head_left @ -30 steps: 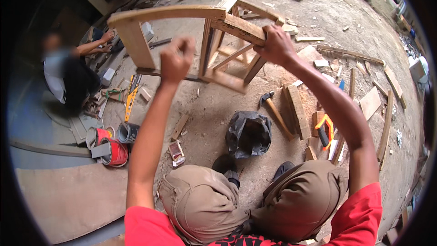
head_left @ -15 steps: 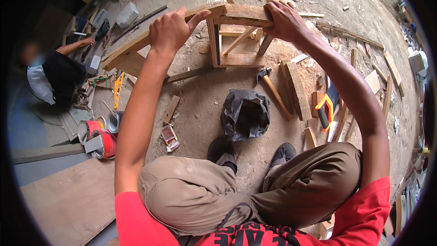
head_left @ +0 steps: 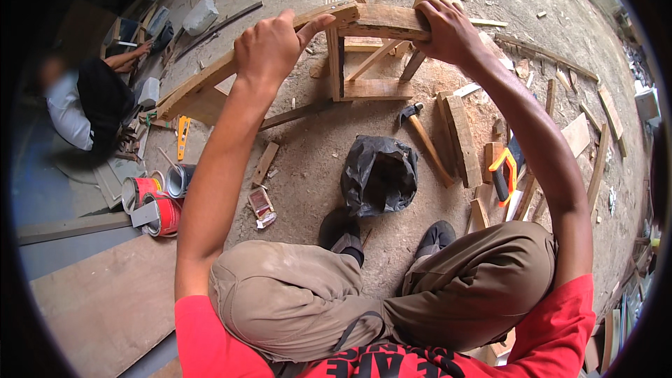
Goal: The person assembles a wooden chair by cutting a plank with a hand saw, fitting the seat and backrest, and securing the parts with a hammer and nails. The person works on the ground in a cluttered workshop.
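Observation:
Both arms stretch out over a wooden frame [head_left: 378, 89] of rough planks that stands on the ground. My left hand [head_left: 267, 49] is closed round its long left rail [head_left: 203, 80], thumb lying along the top near the corner joint. Fingers of my right hand [head_left: 446, 31] wrap over the right end of the front top rail [head_left: 388, 19]. Between the two hands, the rails meet at an upright post [head_left: 334, 63]. Thin diagonal braces show inside the frame. The undersides of both grips are hidden.
Before my feet sits an open black plastic bag [head_left: 379, 175]. Right of it lie a hammer [head_left: 425, 143], a wood block [head_left: 460, 140] and an orange-handled saw [head_left: 504, 175]. Paint cans [head_left: 162, 213] and a yellow level [head_left: 183, 136] are at left. Another person [head_left: 84, 112] crouches far left.
The frame and the ground appear slightly further right in the picture. Both my hands keep their hold on the rails. The other person's arm and body have shifted a little.

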{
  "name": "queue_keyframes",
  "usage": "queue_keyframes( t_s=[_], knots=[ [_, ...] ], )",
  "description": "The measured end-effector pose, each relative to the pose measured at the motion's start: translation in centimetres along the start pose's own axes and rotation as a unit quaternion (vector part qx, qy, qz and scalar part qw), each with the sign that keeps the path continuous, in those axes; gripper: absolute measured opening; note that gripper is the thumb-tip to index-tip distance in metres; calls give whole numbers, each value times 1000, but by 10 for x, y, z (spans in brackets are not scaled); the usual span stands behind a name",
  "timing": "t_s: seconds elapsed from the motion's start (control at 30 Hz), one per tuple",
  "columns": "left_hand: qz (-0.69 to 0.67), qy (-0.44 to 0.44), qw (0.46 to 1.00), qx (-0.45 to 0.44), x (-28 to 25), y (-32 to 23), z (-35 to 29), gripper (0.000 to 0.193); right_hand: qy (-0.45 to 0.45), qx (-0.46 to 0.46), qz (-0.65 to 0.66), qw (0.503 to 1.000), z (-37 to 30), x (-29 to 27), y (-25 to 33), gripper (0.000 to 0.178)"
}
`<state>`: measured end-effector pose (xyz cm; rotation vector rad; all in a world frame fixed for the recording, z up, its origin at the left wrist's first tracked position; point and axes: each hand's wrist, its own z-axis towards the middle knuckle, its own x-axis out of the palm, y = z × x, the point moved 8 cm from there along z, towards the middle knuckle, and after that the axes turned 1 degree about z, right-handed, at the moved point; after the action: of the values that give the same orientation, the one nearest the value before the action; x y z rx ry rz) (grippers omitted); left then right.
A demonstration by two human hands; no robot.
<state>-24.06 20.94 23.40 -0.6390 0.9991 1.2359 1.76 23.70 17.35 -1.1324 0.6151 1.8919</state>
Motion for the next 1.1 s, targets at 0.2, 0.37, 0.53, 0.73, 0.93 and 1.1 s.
queue_keyframes(
  t_s=[0.2,0.37,0.53,0.73,0.93,1.1],
  knots=[
    [-14,-65,998,24,3,23,14,87,8,-15,41,999,15,-8,6,44],
    [-22,-60,997,33,3,19,10,84,20,-37,51,998,14,-8,2,41],
    [-25,1,1000,-3,1,16,9,80,30,-23,42,998,12,-5,2,44],
    [-47,16,997,-67,-4,8,-2,77,28,48,-6,998,3,-6,8,52],
    [-27,-45,998,-26,-10,-2,-7,77,10,52,1,999,-7,-9,8,56],
    [-43,-4,998,-37,-1,14,0,78,53,51,1,997,-2,-4,9,58]
  ],
)
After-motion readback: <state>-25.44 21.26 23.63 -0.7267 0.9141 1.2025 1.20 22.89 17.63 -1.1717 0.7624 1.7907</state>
